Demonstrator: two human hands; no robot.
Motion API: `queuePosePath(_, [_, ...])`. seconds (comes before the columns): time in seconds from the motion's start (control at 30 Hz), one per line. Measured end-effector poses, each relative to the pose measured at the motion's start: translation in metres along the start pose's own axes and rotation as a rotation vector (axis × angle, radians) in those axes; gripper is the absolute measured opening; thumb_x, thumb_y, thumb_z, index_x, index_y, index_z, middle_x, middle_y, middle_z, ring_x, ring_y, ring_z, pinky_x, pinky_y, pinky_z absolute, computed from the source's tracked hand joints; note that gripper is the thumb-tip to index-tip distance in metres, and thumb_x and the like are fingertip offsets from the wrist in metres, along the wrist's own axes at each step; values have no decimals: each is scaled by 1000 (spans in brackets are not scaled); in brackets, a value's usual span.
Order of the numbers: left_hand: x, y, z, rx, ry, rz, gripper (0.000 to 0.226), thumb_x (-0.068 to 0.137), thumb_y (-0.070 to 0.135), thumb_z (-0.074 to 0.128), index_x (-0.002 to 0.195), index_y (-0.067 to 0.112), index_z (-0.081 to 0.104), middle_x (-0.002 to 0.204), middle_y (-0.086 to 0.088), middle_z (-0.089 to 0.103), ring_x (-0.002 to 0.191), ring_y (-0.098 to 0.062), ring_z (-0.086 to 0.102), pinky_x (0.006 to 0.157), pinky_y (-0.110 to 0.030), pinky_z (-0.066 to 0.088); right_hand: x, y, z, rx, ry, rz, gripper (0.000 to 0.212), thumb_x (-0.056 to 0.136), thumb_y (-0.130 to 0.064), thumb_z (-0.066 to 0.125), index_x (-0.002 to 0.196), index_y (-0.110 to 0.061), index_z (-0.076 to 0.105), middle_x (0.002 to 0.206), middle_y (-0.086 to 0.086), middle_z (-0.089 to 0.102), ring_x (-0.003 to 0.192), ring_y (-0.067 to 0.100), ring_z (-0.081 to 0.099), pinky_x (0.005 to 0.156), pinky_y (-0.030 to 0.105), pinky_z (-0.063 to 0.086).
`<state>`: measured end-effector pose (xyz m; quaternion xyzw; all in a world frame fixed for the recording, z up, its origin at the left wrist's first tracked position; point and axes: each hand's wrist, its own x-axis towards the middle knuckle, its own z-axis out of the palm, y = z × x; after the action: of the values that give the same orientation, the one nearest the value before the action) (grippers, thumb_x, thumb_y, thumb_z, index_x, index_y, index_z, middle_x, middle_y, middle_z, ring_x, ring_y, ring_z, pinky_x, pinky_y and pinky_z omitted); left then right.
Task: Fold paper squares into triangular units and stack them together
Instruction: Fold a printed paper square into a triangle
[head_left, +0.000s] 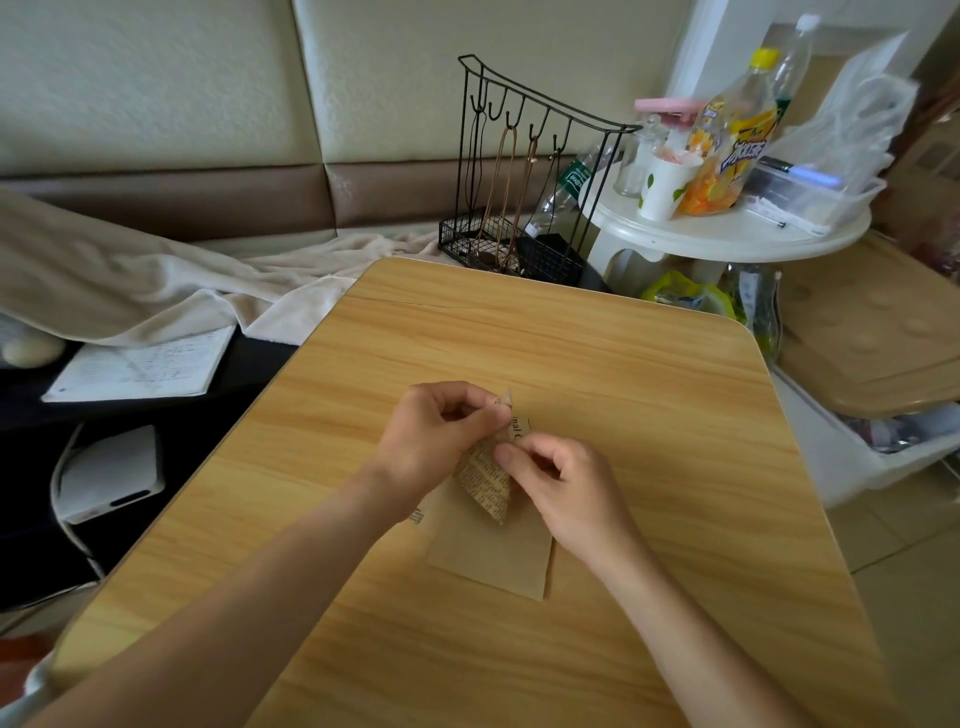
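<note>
Both forearms reached over the light wood-grain desk (597, 364) | left hand (436, 441) and right hand (566, 483) fingers pinched 1 newsprint-patterned paper unit (485, 480), part-folded, held above plain brown paper squares (493, 556) | progress judged early: no stack visible, folding and stacking left

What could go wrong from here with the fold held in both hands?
The printed paper piece is pinched above the table by the left hand and right hand, so its crease may come out crooked. It hangs over the plain brown sheets; a dropped wrist could nudge them out of line.
</note>
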<state>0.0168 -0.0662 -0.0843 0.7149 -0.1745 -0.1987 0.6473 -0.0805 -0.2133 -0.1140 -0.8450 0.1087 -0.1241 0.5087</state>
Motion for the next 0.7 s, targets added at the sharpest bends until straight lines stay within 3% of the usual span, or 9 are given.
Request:
queuePosePath(0.1, [4, 2, -6, -133, 70, -19, 12, 90, 18, 77, 89, 6, 76, 77, -5, 73, 70, -13, 67, 63, -21, 54, -2, 0, 1, -4, -22, -10, 21, 97, -39, 69, 83, -26, 76, 72, -11, 71, 62, 1, 59, 60, 23, 43])
queuePosePath(0.27, [5, 0, -7, -218, 128, -21, 21, 90, 16, 76, 98, -2, 72, 77, -3, 70, 70, -10, 65, 64, -19, 52, -1, 1, 1, 6, -22, -20, 23, 97, -36, 71, 80, -21, 73, 70, 0, 67, 61, 5, 53, 61, 32, 43])
queuePosePath(0.37, [5, -2, -6, -262, 154, -26, 18, 91, 16, 75, 98, -1, 73, 73, 0, 69, 68, -9, 64, 63, -19, 53, -2, 1, 1, 15, -5, -10, 18, 96, -32, 73, 80, -23, 74, 69, -7, 67, 60, 1, 52, 58, 23, 41])
queuePosePath(0.5, [5, -2, -7, -299, 159, -49, 16, 91, 16, 75, 97, 2, 73, 73, 1, 69, 68, -9, 64, 64, -20, 54, -2, 2, 2, 23, 41, -10, 20, 96, -26, 73, 76, -21, 70, 70, -2, 67, 65, 20, 58, 63, 35, 45])
queuePosePath(0.6, [3, -2, -6, -244, 119, -42, 11, 94, 17, 72, 94, 6, 72, 74, 1, 68, 70, -10, 63, 65, -20, 54, -2, 2, 2, 16, 73, -33, 23, 96, -20, 72, 74, -18, 66, 67, 2, 65, 64, 24, 56, 62, 39, 44])
queuePosePath(0.7, [3, -3, -8, -48, 110, 4, 10, 94, 21, 73, 100, 14, 72, 69, 4, 53, 63, -8, 51, 59, -20, 45, -4, 3, 3, 19, 112, -47, 25, 95, -19, 73, 72, -17, 64, 62, 1, 60, 55, 14, 48, 54, 30, 38])
